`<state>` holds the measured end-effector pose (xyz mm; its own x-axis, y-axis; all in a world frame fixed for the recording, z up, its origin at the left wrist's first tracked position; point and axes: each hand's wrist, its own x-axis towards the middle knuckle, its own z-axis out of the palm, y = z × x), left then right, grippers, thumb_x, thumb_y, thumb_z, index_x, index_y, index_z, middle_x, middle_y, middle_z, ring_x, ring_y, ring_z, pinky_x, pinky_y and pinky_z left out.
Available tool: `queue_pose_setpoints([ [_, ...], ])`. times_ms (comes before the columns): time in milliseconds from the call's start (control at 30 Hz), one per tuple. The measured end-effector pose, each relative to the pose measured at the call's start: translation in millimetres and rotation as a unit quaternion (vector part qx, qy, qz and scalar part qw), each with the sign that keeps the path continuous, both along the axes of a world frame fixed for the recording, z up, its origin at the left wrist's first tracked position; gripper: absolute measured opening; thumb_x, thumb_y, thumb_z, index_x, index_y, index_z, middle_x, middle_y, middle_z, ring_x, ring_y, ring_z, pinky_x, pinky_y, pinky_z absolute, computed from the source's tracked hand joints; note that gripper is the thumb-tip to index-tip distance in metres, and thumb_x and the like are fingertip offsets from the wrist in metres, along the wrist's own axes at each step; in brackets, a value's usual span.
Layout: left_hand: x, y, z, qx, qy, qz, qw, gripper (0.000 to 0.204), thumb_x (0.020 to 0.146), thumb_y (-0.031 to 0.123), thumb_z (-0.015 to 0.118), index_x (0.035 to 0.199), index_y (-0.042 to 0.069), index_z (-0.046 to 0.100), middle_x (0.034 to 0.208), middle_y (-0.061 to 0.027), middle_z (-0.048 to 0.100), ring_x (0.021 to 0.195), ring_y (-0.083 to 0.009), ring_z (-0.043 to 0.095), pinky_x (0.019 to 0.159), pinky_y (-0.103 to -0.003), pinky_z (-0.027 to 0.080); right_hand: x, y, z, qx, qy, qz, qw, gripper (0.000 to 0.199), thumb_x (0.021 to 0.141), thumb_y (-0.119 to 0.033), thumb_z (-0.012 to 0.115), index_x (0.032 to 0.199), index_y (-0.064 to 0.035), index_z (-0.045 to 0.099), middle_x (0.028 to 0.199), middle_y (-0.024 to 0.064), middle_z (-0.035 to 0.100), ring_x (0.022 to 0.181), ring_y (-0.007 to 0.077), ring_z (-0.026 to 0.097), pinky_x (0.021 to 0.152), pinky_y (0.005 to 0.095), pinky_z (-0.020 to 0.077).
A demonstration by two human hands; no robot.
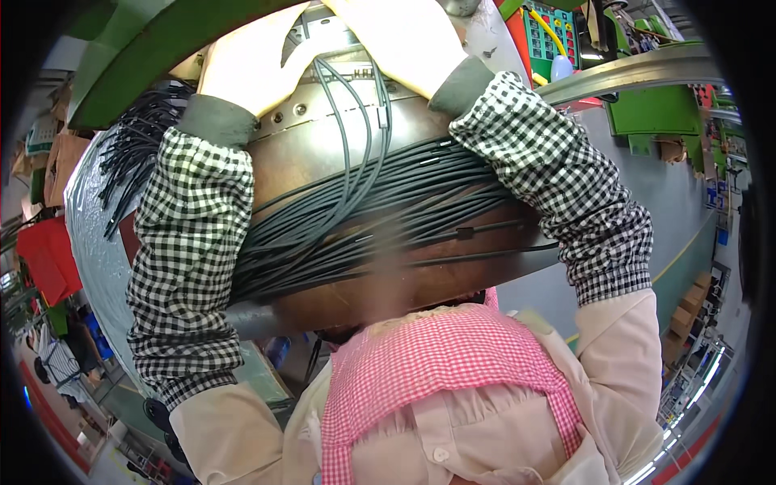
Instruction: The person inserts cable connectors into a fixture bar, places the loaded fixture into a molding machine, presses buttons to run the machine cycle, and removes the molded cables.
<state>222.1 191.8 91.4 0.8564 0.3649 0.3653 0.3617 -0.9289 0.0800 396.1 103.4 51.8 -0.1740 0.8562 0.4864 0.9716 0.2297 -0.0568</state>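
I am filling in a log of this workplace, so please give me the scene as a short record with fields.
Left hand: near the metal fixture, overexposed; grip unclear
Right hand: across from it, also overexposed; grip unclear
Cables: dark, many across a brownish metal surface; several run up toward the hands
Sleeve covers: black-and-white check, both forearms
Apron: pink-and-white check

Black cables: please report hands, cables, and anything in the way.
Left hand and right hand at metal fixture, grips unclear. Black cables bunched across brown surface, several running up between hands. Possible obstruction: green frame near left hand.
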Motion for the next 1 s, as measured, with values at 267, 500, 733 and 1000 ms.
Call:
queue_pose_setpoints([
  [267,4,21,-41,0.040,-0.082,0.021,0.996,0.039,0.089,0.026,0.057,0.116,-0.001,0.057,0.113,-0.0229,0.059,0.104,-0.0391,0.054,0.095,-0.047,0.040,3,-4,10,0.131,0.033,-0.009,0.991,0.020,0.084,-0.010,0.057,0.101,-0.0016,0.064,0.084,0.0144,0.066,0.076,0.0281,0.063,0.072,0.0393,0.0499],
  [500,-18,67,-60,0.012,-0.032,0.090,0.995,0.050,0.083,-0.003,0.042,0.128,0.012,0.054,0.126,-0.0095,0.058,0.102,-0.0298,0.061,0.090,-0.037,0.048,15,15,-12,-0.077,0.345,-0.010,0.935,0.032,0.088,-0.012,0.056,0.117,0.0006,0.055,0.093,0.0145,0.064,0.076,0.0222,0.062,0.066,0.0338,0.0504],
  [733,-10,42,-60,0.083,-0.019,0.107,0.991,0.060,0.076,-0.005,0.048,0.134,0.013,0.049,0.130,-0.0108,0.055,0.114,-0.0308,0.055,0.098,-0.038,0.044,20,1,-4,-0.035,0.132,-0.034,0.990,0.024,0.082,-0.012,0.053,0.099,0.0023,0.062,0.096,0.0234,0.062,0.092,0.0358,0.059,0.085,0.0425,0.0462],
  [1000,-8,46,-52,0.134,-0.025,0.096,0.986,0.059,0.076,0.003,0.055,0.131,0.025,0.052,0.113,-0.0131,0.060,0.092,-0.0306,0.064,0.076,-0.042,0.053,19,2,-9,-0.067,0.203,-0.006,0.977,0.028,0.079,-0.005,0.050,0.104,0.0032,0.060,0.098,0.0249,0.060,0.093,0.0404,0.058,0.085,0.0442,0.0458],
])
